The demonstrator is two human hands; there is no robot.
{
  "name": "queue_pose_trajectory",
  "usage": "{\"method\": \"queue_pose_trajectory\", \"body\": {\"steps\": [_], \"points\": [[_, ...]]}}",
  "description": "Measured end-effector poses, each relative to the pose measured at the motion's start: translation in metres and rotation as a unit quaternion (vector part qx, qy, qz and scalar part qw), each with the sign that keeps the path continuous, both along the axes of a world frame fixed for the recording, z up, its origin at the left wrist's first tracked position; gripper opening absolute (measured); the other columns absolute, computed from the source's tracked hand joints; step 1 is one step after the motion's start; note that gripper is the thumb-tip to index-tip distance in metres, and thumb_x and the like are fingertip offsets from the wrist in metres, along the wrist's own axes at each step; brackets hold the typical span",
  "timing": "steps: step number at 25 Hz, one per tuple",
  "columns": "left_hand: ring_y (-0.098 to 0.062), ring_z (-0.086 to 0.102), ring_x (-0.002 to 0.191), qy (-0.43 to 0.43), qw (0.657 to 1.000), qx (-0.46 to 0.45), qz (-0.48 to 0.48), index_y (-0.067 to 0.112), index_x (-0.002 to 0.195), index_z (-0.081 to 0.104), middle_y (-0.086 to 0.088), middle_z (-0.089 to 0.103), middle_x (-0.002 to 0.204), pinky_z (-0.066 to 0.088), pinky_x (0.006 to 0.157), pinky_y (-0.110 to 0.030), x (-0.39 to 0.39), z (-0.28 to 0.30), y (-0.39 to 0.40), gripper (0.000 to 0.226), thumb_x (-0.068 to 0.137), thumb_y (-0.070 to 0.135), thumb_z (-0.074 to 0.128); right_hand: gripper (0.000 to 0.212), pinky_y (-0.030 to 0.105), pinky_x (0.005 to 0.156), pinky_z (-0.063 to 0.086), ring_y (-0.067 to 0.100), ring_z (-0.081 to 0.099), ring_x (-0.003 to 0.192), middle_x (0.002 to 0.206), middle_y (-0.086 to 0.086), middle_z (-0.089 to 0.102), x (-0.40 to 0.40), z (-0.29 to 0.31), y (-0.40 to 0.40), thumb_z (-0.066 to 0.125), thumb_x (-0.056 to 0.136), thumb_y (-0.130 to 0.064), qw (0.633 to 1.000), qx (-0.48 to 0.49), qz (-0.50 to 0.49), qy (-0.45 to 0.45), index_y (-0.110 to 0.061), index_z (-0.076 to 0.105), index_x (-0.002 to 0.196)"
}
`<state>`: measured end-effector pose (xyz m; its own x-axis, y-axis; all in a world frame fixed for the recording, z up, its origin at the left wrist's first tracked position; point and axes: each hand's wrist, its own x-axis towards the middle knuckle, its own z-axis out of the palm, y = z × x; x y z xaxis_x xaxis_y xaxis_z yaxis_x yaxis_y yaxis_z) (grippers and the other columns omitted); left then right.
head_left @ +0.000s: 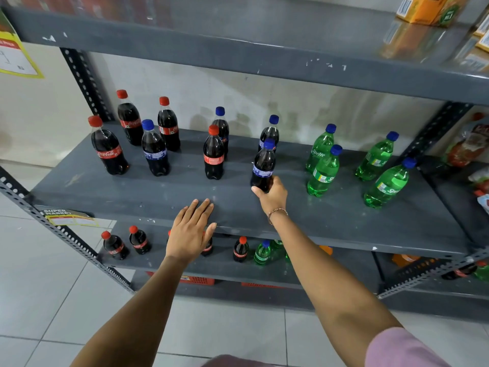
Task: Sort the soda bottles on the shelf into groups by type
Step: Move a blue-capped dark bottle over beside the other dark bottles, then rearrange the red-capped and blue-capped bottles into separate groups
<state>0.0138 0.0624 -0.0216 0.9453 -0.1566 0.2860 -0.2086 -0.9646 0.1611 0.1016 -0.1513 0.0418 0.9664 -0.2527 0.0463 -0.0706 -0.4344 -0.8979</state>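
Observation:
On the grey middle shelf (158, 197) stand dark cola bottles with red caps (108, 149) and dark cola bottles with blue caps (154, 152), mixed together at the left and centre. Several green Sprite bottles (324, 170) stand grouped at the right. My right hand (272, 193) grips the base of one blue-capped cola bottle (264, 165), which tilts slightly. Another blue-capped bottle (270, 132) stands just behind it. My left hand (191, 231) lies flat, fingers spread, on the shelf's front edge and holds nothing.
The shelf above (238, 49) hangs low over the bottles and carries orange cartons (428, 9) at the right. The lower shelf (217, 266) holds more cola and Sprite bottles. Slotted steel uprights (66, 239) flank the front. Snack packets (468, 144) fill the neighbouring shelf at right.

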Motion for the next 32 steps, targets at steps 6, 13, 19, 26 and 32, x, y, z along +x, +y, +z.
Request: {"method": "queue_pose_trajectory", "body": {"steps": [6, 13, 19, 26, 32], "points": [[-0.025, 0.037, 0.137, 0.006, 1.0, 0.005, 0.001, 0.016, 0.136, 0.044, -0.002, 0.048, 0.143, 0.026, 0.111, -0.039, 0.0, 0.001, 0.0, 0.059, 0.097, 0.05, 0.017, 0.039, 0.023, 0.075, 0.04, 0.017, 0.055, 0.083, 0.103, 0.014, 0.066, 0.013, 0.002, -0.011, 0.076, 0.069, -0.017, 1.0, -0.021, 0.012, 0.014, -0.007, 0.056, 0.101], [-0.023, 0.035, 0.137, 0.011, 1.0, 0.003, 0.006, 0.017, 0.137, 0.043, -0.001, 0.046, 0.145, 0.024, 0.113, -0.039, -0.001, 0.002, 0.0, 0.06, 0.097, 0.051, 0.016, 0.054, 0.033, 0.094, 0.042, 0.028, 0.052, 0.11, 0.12, 0.016, 0.054, 0.002, -0.005, -0.002, 0.074, 0.071, -0.009, 1.0, -0.008, -0.012, 0.003, -0.001, 0.046, 0.116], [-0.021, 0.027, 0.142, 0.019, 1.0, 0.005, 0.009, 0.014, 0.143, 0.033, -0.001, 0.033, 0.151, 0.018, 0.116, -0.037, -0.003, 0.007, 0.014, 0.063, 0.096, 0.052, 0.016, 0.017, 0.027, 0.077, 0.051, 0.025, 0.06, 0.081, 0.093, 0.016, 0.061, -0.031, -0.018, 0.048, 0.05, 0.078, 0.008, 0.997, -0.052, -0.027, -0.041, -0.004, 0.056, 0.088], [-0.021, 0.019, 0.144, 0.022, 0.997, -0.029, 0.062, 0.007, 0.144, 0.029, -0.008, 0.031, 0.153, 0.012, 0.119, -0.038, -0.003, 0.015, 0.136, 0.079, 0.091, 0.06, 0.003, 0.027, 0.034, 0.088, 0.048, 0.027, 0.059, 0.095, 0.106, 0.017, 0.059, -0.008, 0.008, 0.119, 0.06, 0.079, -0.005, 0.998, -0.036, 0.047, -0.008, -0.002, 0.053, 0.105], [-0.024, 0.027, 0.141, 0.038, 0.999, -0.002, 0.026, 0.005, 0.141, 0.036, -0.01, 0.038, 0.149, 0.014, 0.118, -0.039, 0.011, 0.027, 0.201, 0.074, 0.094, 0.053, 0.003, 0.05, 0.033, 0.09, 0.045, 0.03, 0.057, 0.105, 0.116, 0.018, 0.059, 0.022, 0.017, 0.145, 0.074, 0.071, -0.01, 0.998, 0.04, -0.047, 0.02, -0.002, 0.045, 0.11]]}}
